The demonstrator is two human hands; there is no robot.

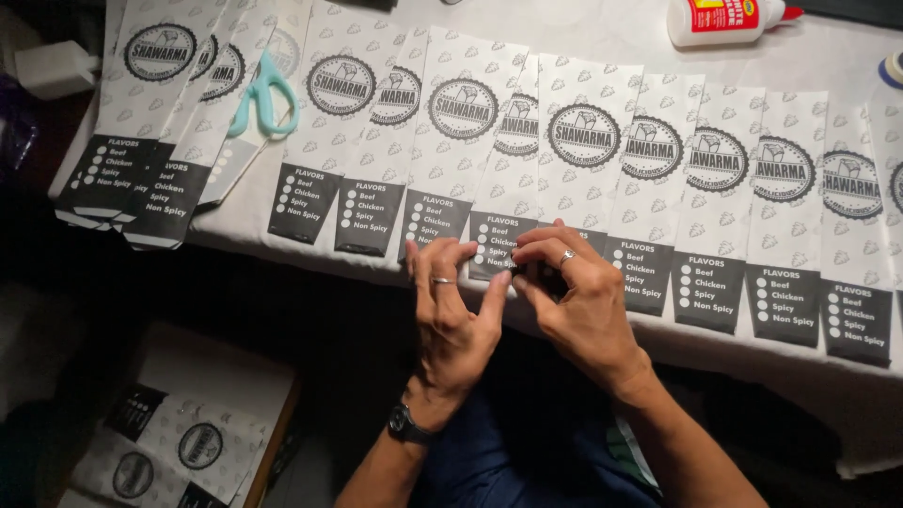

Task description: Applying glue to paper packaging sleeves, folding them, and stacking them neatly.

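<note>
A long row of white paper sleeves with round dark emblems and black bottom bands lies overlapped along the table's front edge. My left hand and my right hand meet at the black lower end of one sleeve in the middle of the row. Fingertips of both hands pinch or press that bottom edge, thumbs nearly touching. Each hand wears a ring; a dark watch sits on my left wrist. What lies under the fingers is hidden.
Light blue scissors lie on the sleeves at the left. A white glue bottle with a red tip lies at the back right. A white cloth covers the table. More printed sleeves sit in a box on the floor at lower left.
</note>
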